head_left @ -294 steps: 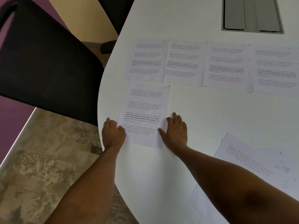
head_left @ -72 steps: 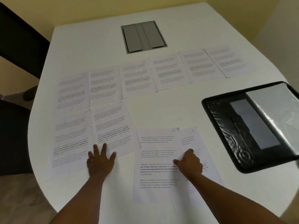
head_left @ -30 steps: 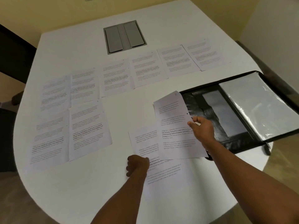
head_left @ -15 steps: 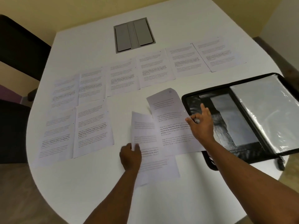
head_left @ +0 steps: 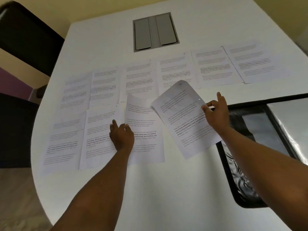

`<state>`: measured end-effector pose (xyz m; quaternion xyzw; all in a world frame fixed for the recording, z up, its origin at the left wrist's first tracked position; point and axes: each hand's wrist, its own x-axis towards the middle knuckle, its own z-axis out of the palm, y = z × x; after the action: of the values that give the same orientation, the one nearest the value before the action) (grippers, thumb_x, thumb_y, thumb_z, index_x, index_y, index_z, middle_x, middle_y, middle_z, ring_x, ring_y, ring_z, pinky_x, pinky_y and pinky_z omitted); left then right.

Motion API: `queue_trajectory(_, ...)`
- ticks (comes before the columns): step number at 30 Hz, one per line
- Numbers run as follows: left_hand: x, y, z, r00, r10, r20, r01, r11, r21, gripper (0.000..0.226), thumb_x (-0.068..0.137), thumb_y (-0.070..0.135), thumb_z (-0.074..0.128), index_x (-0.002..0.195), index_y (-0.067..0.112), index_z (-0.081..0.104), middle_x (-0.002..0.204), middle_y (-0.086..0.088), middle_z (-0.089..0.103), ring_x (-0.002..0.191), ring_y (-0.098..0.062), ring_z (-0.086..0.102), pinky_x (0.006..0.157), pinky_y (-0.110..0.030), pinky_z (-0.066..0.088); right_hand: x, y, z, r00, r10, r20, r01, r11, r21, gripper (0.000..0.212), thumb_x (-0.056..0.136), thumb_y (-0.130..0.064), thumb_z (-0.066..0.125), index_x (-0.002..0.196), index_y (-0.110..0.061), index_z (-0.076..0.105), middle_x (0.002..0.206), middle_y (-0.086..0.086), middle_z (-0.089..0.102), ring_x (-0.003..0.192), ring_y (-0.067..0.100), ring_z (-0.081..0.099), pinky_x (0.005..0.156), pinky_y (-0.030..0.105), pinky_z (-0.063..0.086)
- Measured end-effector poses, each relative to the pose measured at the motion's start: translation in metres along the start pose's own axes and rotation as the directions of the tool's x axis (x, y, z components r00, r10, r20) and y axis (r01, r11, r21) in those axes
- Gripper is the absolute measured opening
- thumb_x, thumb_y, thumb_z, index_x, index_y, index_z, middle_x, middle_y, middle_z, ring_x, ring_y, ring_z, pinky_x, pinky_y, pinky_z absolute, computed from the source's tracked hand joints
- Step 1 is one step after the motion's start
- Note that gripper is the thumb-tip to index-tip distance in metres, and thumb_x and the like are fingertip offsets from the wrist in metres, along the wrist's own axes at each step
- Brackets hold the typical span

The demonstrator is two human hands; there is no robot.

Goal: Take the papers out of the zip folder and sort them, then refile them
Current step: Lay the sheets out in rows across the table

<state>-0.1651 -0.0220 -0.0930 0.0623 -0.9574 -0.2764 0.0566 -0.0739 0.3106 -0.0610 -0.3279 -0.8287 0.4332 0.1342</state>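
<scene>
We are laying out printed white paper sheets on the round white table (head_left: 166, 197). Our left hand (head_left: 121, 137), fingers flat and spread, is pressing a printed white sheet (head_left: 145, 130) down beside the front row; half a second ago that sheet was nearer us, so it is being slid into third place there. Our right hand (head_left: 215, 114) is pinching a lifted white sheet marked 10 (head_left: 185, 117) by its right edge, index finger straight, carrying it higher and further left than before. The open black zip folder (head_left: 260, 147) is lying empty-looking at the right. Sorting seems nearly done; refiling is not started.
</scene>
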Motion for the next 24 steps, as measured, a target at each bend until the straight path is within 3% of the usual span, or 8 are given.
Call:
queue_trajectory(3,0.016,-0.009,0.013,0.999,-0.041,0.016,0.04,0.999,0.026,0.033,0.099,0.021,0.047,0.114,-0.002,0.066,0.152,-0.019,0.033,0.141,-0.037,0.028,0.116,-0.05,0.025,0.021,0.005,0.016,0.998,0.064,-0.009,-0.064,0.998,-0.016,0.025,0.09,-0.028,0.067,0.07,-0.028,0.051,0.16,0.0,0.023,0.148,0.021,0.016,0.119,0.047,0.021)
queue_trajectory(7,0.029,-0.018,0.023,0.992,-0.113,0.05,0.109,0.992,0.067,0.036,0.099,0.022,0.047,0.12,-0.002,0.063,0.152,-0.02,0.032,0.142,-0.036,0.026,0.116,-0.049,0.024,0.043,0.017,0.038,0.993,0.121,-0.014,-0.122,0.983,-0.135,0.019,0.089,-0.031,0.065,0.08,-0.014,0.062,0.159,0.005,0.024,0.148,0.023,0.016,0.12,0.042,0.019)
queue_trajectory(11,0.033,-0.026,0.029,0.995,-0.072,0.064,0.06,0.984,0.168,0.037,0.096,0.021,0.051,0.121,-0.004,0.06,0.153,-0.019,0.031,0.143,-0.035,0.025,0.117,-0.048,0.022,0.049,0.019,0.055,0.991,0.131,-0.027,-0.133,0.943,-0.305,0.023,0.091,-0.031,0.061,0.082,-0.011,0.064,0.158,0.011,0.026,0.147,0.026,0.019,0.12,0.042,0.019)
queue_trajectory(14,0.032,-0.032,0.032,0.995,-0.014,0.095,-0.011,0.965,0.261,0.041,0.093,0.022,0.053,0.126,-0.002,0.055,0.154,-0.018,0.03,0.142,-0.035,0.025,0.117,-0.049,0.021,0.047,0.021,0.06,0.991,0.121,-0.057,-0.134,0.893,-0.43,0.035,0.093,-0.03,0.053,0.102,0.0,0.068,0.157,0.015,0.026,0.146,0.03,0.019,0.12,0.044,0.016)
queue_trajectory(17,0.032,-0.034,0.032,0.991,0.016,0.131,-0.062,0.933,0.356,0.051,0.096,0.025,0.049,0.141,0.003,0.04,0.156,-0.016,0.025,0.144,-0.033,0.021,0.118,-0.048,0.017,0.039,0.019,0.062,0.989,0.128,-0.077,-0.15,0.856,-0.495,0.048,0.095,-0.035,0.052,0.124,0.003,0.057,0.159,0.017,0.019,0.148,0.031,0.01,0.121,0.045,0.009)
queue_trajectory(19,0.031,-0.033,0.031,0.989,0.018,0.147,-0.077,0.911,0.406,0.059,0.098,0.028,0.044,0.149,0.006,0.026,0.159,-0.014,0.017,0.146,-0.032,0.015,0.119,-0.048,0.013,0.03,0.018,0.064,0.992,0.101,-0.069,-0.123,0.83,-0.544,0.066,0.093,-0.043,0.054,0.141,0.0,0.04,0.161,0.016,0.009,0.149,0.031,0.004,0.122,0.045,0.006)
queue_trajectory(22,0.029,-0.037,0.032,0.98,0.074,0.183,-0.151,0.877,0.456,0.059,0.101,0.031,0.037,0.153,0.012,0.017,0.161,-0.012,0.009,0.148,-0.032,0.01,0.119,-0.049,0.01,0.017,0.019,0.067,0.999,-0.024,0.032,0.039,0.743,-0.669,0.083,0.095,-0.056,0.041,0.154,-0.007,0.01,0.163,0.013,-0.004,0.15,0.028,-0.003,0.12,0.043,0.001)
queue_trajectory(24,0.027,-0.042,0.035,0.961,0.14,0.237,-0.239,0.854,0.463,0.056,0.102,0.039,0.029,0.153,0.017,0.019,0.161,-0.011,0.008,0.148,-0.031,0.009,0.119,-0.049,0.008,0.008,0.02,0.072,0.979,-0.109,0.173,0.199,0.691,-0.695,0.084,0.095,-0.062,0.031,0.155,-0.009,0.004,0.163,0.011,-0.006,0.15,0.026,-0.006,0.121,0.043,-0.001)
